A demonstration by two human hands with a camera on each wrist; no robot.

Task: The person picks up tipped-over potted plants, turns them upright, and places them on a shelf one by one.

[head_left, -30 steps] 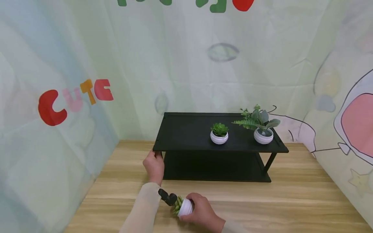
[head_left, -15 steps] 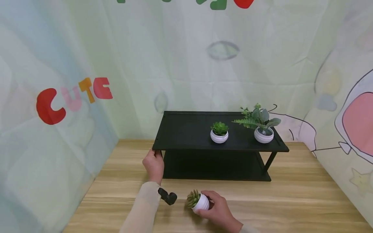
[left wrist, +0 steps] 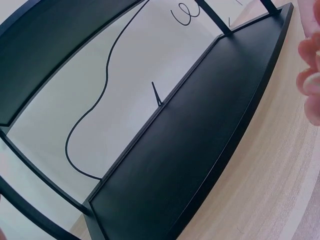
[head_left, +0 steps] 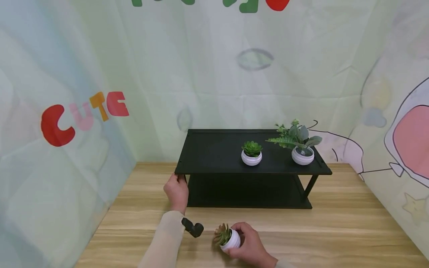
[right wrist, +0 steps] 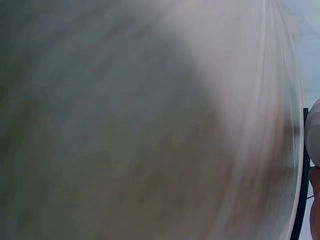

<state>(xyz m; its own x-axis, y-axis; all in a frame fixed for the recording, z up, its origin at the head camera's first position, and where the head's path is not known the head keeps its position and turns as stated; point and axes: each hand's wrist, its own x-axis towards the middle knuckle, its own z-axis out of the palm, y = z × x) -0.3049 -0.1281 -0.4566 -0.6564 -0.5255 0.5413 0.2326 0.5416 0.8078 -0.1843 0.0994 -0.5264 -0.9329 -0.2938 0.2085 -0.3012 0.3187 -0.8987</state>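
Note:
My left hand (head_left: 177,192) grips the front left corner of a black two-tier shelf (head_left: 211,152), its fingertips tucked under the top board and hidden. In my right hand (head_left: 251,245) is a potted succulent (head_left: 230,240), pinched by its white ribbed pot between thumb and fingers. The pot tilts low over the table, with its brownish-green leaves toward the left. At the right edge of the right wrist view, part of the pale pot (right wrist: 314,135) shows above a finger. The lower board (left wrist: 185,135) fills much of the left wrist view.
On the shelf's top stand a small green succulent (head_left: 251,153) in a white pot and, farther right, a leafy plant (head_left: 302,154) in another. A black wrist camera (head_left: 192,227) sticks out from the left sleeve. Printed cloth walls (head_left: 214,74) surround the wooden table (head_left: 352,223).
My right hand has moved the succulent to the right, away from the left sleeve, and its leaves have turned more into view. The left hand stays at the shelf corner.

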